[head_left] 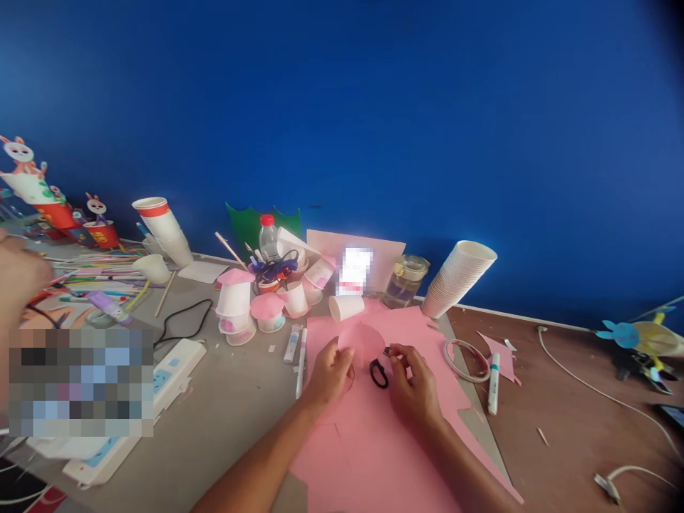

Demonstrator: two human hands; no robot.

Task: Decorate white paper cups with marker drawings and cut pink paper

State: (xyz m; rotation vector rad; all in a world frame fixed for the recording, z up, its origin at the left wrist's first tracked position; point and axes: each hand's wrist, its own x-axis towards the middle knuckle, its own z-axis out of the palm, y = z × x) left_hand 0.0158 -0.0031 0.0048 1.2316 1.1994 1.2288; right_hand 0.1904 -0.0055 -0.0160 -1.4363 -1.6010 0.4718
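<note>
My left hand (331,374) grips a round piece of pink paper (362,343) at its lower left edge, holding it above a large pink paper sheet (368,456). My right hand (412,383) holds black-handled scissors (379,373). One black finger loop shows to the left of that hand, and the blades meet the right edge of the round piece. Part of the blades is hidden by my fingers. A white marker (301,363) lies just left of the sheet.
A co-worker's hand (18,274) enters at far left, near colored sticks and craft paper. White paper cups (235,299), a bottle (268,239), a glass jar (405,281) and a tall cup stack (457,278) stand behind the sheet. A blue wall rises behind the table.
</note>
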